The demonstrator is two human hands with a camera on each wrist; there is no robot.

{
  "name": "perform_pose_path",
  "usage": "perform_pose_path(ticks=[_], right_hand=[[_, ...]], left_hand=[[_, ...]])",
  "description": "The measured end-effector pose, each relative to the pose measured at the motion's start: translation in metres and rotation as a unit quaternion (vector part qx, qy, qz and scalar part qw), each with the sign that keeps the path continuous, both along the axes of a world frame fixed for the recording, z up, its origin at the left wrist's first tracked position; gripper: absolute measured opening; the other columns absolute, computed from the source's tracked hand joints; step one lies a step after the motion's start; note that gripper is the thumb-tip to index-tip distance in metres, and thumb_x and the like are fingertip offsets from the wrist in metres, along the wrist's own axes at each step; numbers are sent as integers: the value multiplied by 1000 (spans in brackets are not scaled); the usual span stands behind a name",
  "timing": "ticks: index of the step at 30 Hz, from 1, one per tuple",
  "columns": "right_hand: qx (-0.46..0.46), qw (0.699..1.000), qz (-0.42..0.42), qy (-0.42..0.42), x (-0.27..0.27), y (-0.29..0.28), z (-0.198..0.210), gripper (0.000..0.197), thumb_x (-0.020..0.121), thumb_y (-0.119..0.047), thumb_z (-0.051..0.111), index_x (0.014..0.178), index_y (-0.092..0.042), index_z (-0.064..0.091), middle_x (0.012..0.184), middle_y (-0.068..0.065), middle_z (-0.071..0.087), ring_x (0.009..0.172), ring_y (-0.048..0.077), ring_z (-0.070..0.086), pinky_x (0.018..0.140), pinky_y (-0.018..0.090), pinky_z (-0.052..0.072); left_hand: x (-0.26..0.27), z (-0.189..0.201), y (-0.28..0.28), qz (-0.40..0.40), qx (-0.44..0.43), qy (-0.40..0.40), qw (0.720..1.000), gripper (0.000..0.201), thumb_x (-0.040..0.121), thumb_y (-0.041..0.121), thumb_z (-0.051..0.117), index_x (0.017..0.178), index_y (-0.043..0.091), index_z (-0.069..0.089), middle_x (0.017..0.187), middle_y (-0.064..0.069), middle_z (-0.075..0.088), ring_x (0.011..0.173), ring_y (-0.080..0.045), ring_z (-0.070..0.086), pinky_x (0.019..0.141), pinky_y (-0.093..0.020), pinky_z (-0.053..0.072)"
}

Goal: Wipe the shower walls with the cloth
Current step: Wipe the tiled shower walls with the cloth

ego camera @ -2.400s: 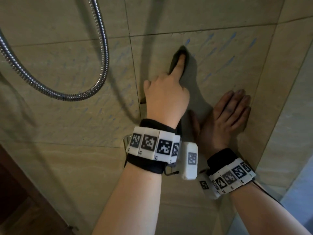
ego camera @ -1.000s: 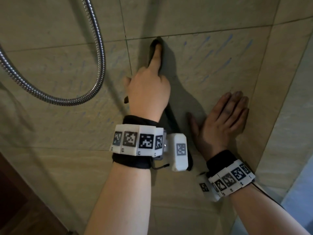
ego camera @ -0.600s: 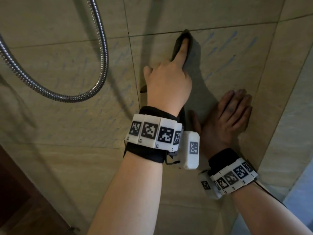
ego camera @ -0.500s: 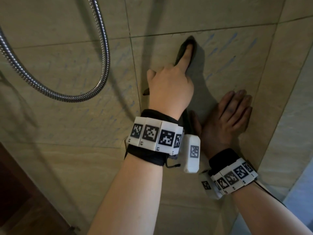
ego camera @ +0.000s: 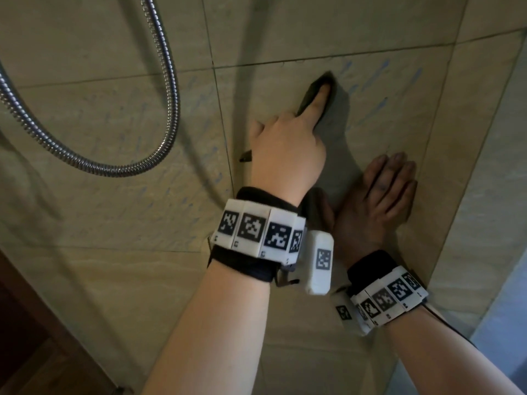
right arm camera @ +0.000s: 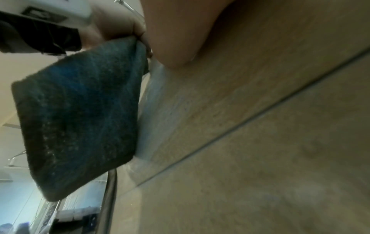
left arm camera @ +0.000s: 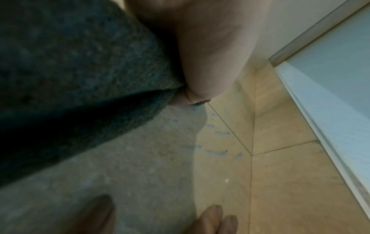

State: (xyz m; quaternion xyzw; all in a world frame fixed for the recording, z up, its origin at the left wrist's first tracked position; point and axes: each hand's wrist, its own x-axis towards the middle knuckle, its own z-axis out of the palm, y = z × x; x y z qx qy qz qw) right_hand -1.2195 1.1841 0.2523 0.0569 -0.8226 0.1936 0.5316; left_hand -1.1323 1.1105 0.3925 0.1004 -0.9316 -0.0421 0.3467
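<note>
the left hand (ego camera: 288, 155) grips the dark cloth (ego camera: 313, 92), index finger stretched along it and pressing its tip to the shower wall (ego camera: 114, 138), other fingers curled round the hanging rest (right arm camera: 80, 114). the right hand (ego camera: 376, 201) lies flat, fingers together, on the tile just right of it. with so narrow a contact, blue streaks (ego camera: 370, 109) to the right may be missed; the loose tail could slip free, and a wide swing left might catch the hose (ego camera: 168, 89).
</note>
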Motion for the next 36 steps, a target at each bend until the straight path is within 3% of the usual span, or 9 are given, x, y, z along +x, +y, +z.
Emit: perform_pose_path(ticks=[4, 10, 16, 24, 31, 36], right_hand=[[1, 1000, 6, 19, -1, 2, -3, 95, 91, -67, 37, 144, 10, 20, 147, 35, 25, 138, 45, 16, 113, 57, 15], [3, 1000, 0, 18, 0, 1, -1, 96, 91, -68, 37, 144, 11, 21, 147, 35, 26, 137, 46, 17, 113, 57, 15], [-1, 1000, -7, 17, 1, 1, -1, 95, 91, -68, 34, 144, 9, 19, 148, 33, 26, 137, 44, 18, 114, 55, 15], [1, 1000, -2, 15, 1, 1, 0, 95, 92, -68, 34, 145, 9, 20, 148, 33, 25, 137, 47, 22, 114, 55, 15], [11, 1000, -17, 6, 1, 1, -1, 94, 92, -68, 29, 145, 10, 20, 148, 33, 26, 137, 46, 21, 114, 55, 17], [14, 1000, -3, 23, 0, 3, -1, 96, 91, -67, 40, 142, 13, 25, 146, 36, 28, 135, 50, 26, 113, 56, 17]], left_hand=[[9, -8, -19, 3, 13, 17, 1000, 65, 94, 18, 36, 148, 45, 14, 108, -9, 57, 104, -31, 51, 92, -42, 28], [7, 3, -20, 16, 49, 32, 998, 65, 94, 16, 35, 151, 39, 11, 115, -11, 57, 108, -31, 50, 98, -41, 26], [2, -23, -8, 1, -5, 14, 1000, 64, 94, 19, 36, 150, 41, 15, 109, -8, 56, 102, -31, 50, 88, -41, 27], [5, -10, -12, 23, 11, 27, 999, 63, 95, 18, 34, 150, 40, 12, 111, -9, 56, 105, -30, 50, 94, -42, 27], [8, -34, -2, 8, -41, -3, 999, 63, 94, 19, 33, 150, 42, 14, 106, -7, 56, 100, -29, 51, 84, -39, 26], [12, -19, -24, 33, 14, 36, 999, 62, 96, 18, 35, 150, 42, 13, 112, -12, 56, 106, -32, 50, 93, -43, 29]])
